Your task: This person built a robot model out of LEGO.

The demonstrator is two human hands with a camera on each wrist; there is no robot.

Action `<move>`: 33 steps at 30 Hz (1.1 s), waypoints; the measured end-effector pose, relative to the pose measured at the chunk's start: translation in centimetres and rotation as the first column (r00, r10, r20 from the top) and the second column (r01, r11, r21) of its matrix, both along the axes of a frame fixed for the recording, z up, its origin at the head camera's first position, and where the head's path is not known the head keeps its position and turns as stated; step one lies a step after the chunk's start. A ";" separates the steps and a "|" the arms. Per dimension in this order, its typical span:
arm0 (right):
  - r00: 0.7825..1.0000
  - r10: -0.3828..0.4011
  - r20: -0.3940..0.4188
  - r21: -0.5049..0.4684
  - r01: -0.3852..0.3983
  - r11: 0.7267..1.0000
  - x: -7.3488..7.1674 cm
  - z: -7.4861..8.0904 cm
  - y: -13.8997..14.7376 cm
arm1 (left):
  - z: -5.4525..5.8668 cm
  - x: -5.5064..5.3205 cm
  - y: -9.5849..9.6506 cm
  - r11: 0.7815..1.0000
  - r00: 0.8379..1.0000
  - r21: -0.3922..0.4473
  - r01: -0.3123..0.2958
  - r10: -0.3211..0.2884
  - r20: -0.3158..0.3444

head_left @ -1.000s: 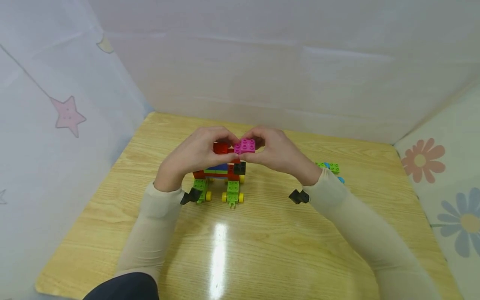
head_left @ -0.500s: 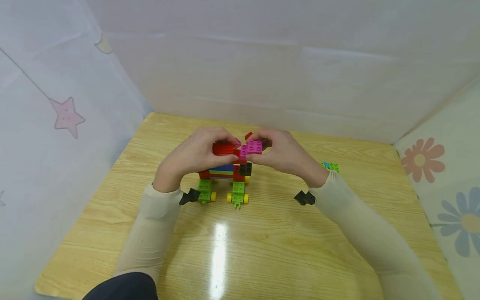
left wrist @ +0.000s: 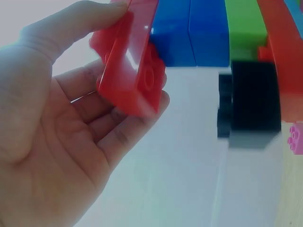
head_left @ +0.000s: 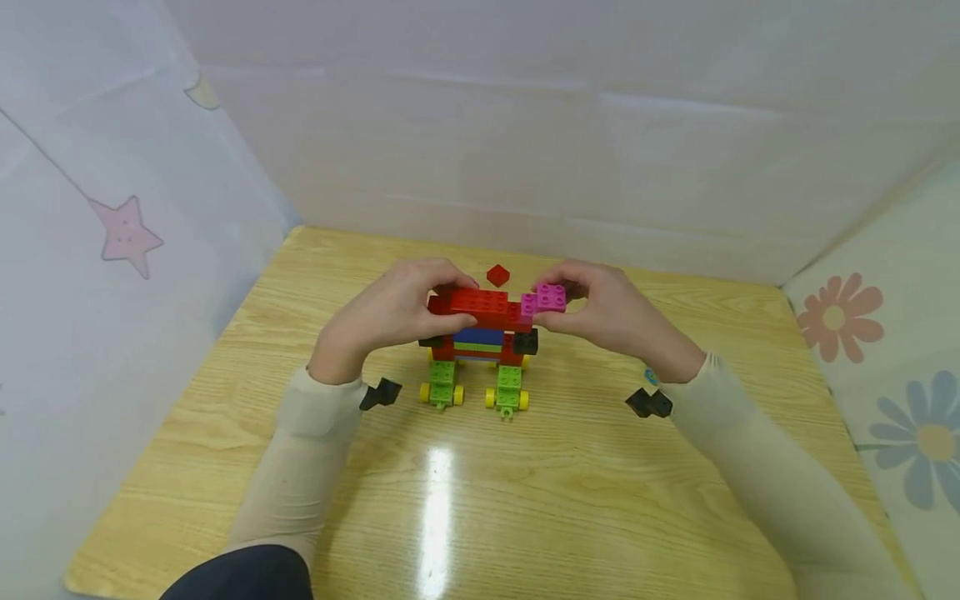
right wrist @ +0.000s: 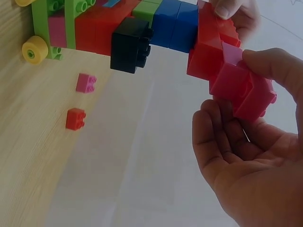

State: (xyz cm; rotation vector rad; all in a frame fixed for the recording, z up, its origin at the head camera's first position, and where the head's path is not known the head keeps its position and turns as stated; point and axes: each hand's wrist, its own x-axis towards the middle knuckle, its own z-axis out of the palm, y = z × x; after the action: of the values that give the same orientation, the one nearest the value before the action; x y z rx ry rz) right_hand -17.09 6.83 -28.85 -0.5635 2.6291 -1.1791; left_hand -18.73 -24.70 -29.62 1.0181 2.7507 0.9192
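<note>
A toy-brick model on yellow wheels stands on the table, with red bricks (head_left: 480, 304) along its top and blue bricks (head_left: 477, 337) below them. My left hand (head_left: 397, 304) grips the left end of the red top layer, thumb in front and fingers behind. At the other end, my right hand (head_left: 607, 312) pinches stepped pink bricks (head_left: 551, 297). In the right wrist view the pink bricks (right wrist: 254, 99) join onto the red end. A black brick (right wrist: 128, 45) juts from the model's side. Green wheeled bases (head_left: 508, 387) carry it.
A loose red brick (head_left: 498, 276) lies behind the model. Near it in the right wrist view is a loose pink brick (right wrist: 85, 82). A blue round piece (head_left: 651, 376) shows by the right wrist. White cloth walls (head_left: 450, 150) close in the wooden table (head_left: 570, 500).
The model has shifted to the right, and my right hand has moved right with the pink bricks. My left hand has stayed nearly in place. The red brick behind has come into view.
</note>
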 end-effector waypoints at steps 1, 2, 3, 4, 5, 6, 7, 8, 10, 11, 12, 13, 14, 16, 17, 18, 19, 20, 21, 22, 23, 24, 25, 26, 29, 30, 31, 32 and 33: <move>1.000 -0.008 0.001 0.005 0.008 1.000 0.1 0.0 0.3 | -0.1 0.0 0.0 1.000 1.000 -0.007 0.004 -0.004 -0.004; 1.000 -0.014 0.001 0.008 0.014 1.000 0.2 0.0 0.6 | -0.1 0.0 0.1 1.000 1.000 -0.015 0.004 -0.004 -0.006; 1.000 -0.020 -0.002 0.012 0.020 1.000 0.3 -0.1 0.8 | -0.2 -0.1 0.2 1.000 1.000 -0.026 0.007 -0.008 -0.014; 1.000 -0.021 -0.002 0.013 0.021 1.000 0.4 -0.1 1.0 | -0.2 -0.1 0.3 0.999 1.000 -0.032 0.012 -0.013 -0.019; 1.000 -0.021 -0.003 0.011 0.021 1.000 0.5 -0.1 1.2 | -0.3 -0.1 0.3 0.999 1.000 -0.035 0.015 -0.016 -0.024; 1.000 -0.021 -0.003 0.009 0.021 1.000 0.5 -0.2 1.4 | -0.4 -0.2 0.4 0.999 0.999 -0.034 0.020 -0.021 -0.026; 1.000 -0.021 -0.005 0.008 0.021 1.000 0.6 -0.2 1.6 | -0.5 -0.2 0.5 0.999 0.999 -0.032 0.024 -0.025 -0.029; 1.000 -0.017 -0.005 0.007 0.017 1.000 0.6 -0.2 1.7 | -0.5 -0.2 0.5 0.999 0.999 -0.031 0.024 -0.025 -0.029; 1.000 -0.008 -0.003 0.005 0.008 1.000 0.6 -0.1 1.7 | -0.6 -0.2 0.5 0.999 0.999 -0.020 0.028 -0.029 -0.032; 1.000 -0.007 -0.002 0.006 0.007 1.000 0.6 -0.1 1.7 | -0.7 -0.2 0.5 0.999 0.999 -0.017 0.028 -0.029 -0.033; 1.000 -0.005 -0.002 0.007 0.005 1.000 0.5 -0.1 1.7 | -0.6 -0.1 0.5 1.000 0.999 -0.013 0.028 -0.028 -0.032; 1.000 -0.003 -0.003 0.009 0.003 1.000 0.5 0.0 1.6 | -0.7 -0.1 0.4 1.000 0.999 -0.011 0.027 -0.028 -0.032; 1.000 -0.003 -0.004 0.009 0.003 1.000 0.5 0.0 1.6 | -0.7 -0.1 0.4 1.000 0.999 -0.010 0.026 -0.026 -0.033; 1.000 -0.002 -0.004 0.004 0.002 1.000 0.4 0.2 1.5 | -0.7 -0.1 0.4 1.000 0.999 -0.008 0.024 -0.025 -0.033; 1.000 -0.004 -0.007 0.004 0.004 1.000 0.4 0.3 1.4 | -0.7 -0.1 0.4 1.000 0.999 -0.007 0.024 -0.024 -0.033; 1.000 -0.005 -0.012 0.002 0.005 1.000 0.4 0.3 1.3 | -0.7 -0.1 0.4 1.000 0.999 -0.004 0.023 -0.023 -0.033; 1.000 -0.008 -0.015 0.002 0.008 1.000 0.4 0.4 1.2 | -0.7 -0.1 0.5 1.000 0.999 -0.001 0.023 -0.023 -0.034; 1.000 -0.009 -0.019 0.002 0.010 1.000 0.4 0.6 1.1 | -0.7 -0.1 0.6 1.000 0.999 0.003 0.023 -0.023 -0.035; 1.000 -0.010 -0.023 0.002 0.010 1.000 0.4 0.7 1.0 | -0.7 -0.1 0.7 1.000 0.999 0.008 0.023 -0.023 -0.034; 0.999 -0.010 -0.031 0.007 0.010 1.000 0.4 0.9 0.8 | -0.7 -0.1 0.9 1.000 0.999 0.014 0.024 -0.023 -0.032; 0.999 -0.009 -0.035 0.009 0.009 1.000 0.4 1.0 0.7 | -0.8 -0.1 1.1 1.000 0.999 0.019 0.023 -0.023 -0.030; 0.999 -0.007 -0.037 0.010 0.008 1.000 0.4 1.1 0.5 | -0.8 -0.1 1.3 0.999 0.999 0.022 0.023 -0.022 -0.027; 0.999 -0.005 -0.037 0.010 0.005 1.000 0.4 1.2 0.4 | -0.9 -0.1 1.5 0.999 0.999 0.025 0.022 -0.022 -0.025; 0.999 -0.001 -0.040 0.011 0.001 1.000 0.5 1.4 0.2 | -1.0 -0.1 1.7 0.999 0.999 0.027 0.024 -0.023 -0.023; 0.999 0.006 -0.047 0.021 -0.005 1.000 0.5 1.6 0.0 | -1.3 -0.1 2.5 0.999 0.999 0.034 0.027 -0.026 -0.037; 0.999 0.008 -0.051 0.027 -0.007 1.000 0.5 1.7 0.0 | -1.5 -0.1 2.8 0.999 0.999 0.037 0.029 -0.028 -0.044; 0.998 0.012 -0.059 0.033 -0.010 0.999 0.5 1.8 -0.1 | -1.6 -0.1 3.0 0.999 0.998 0.042 0.033 -0.031 -0.051; 0.998 0.015 -0.067 0.041 -0.012 0.999 0.5 1.8 -0.1 | -1.7 -0.2 3.3 0.998 0.998 0.047 0.037 -0.034 -0.059; 0.997 0.017 -0.075 0.050 -0.014 0.999 0.5 1.9 -0.1 | -1.9 -0.1 3.5 0.998 0.997 0.052 0.039 -0.035 -0.065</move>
State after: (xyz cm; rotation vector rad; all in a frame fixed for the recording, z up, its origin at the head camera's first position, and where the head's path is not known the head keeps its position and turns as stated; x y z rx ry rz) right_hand -16.57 6.68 -26.93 -0.6300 2.7039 -1.1058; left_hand -18.87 -21.24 -31.49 1.1225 2.7623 0.9768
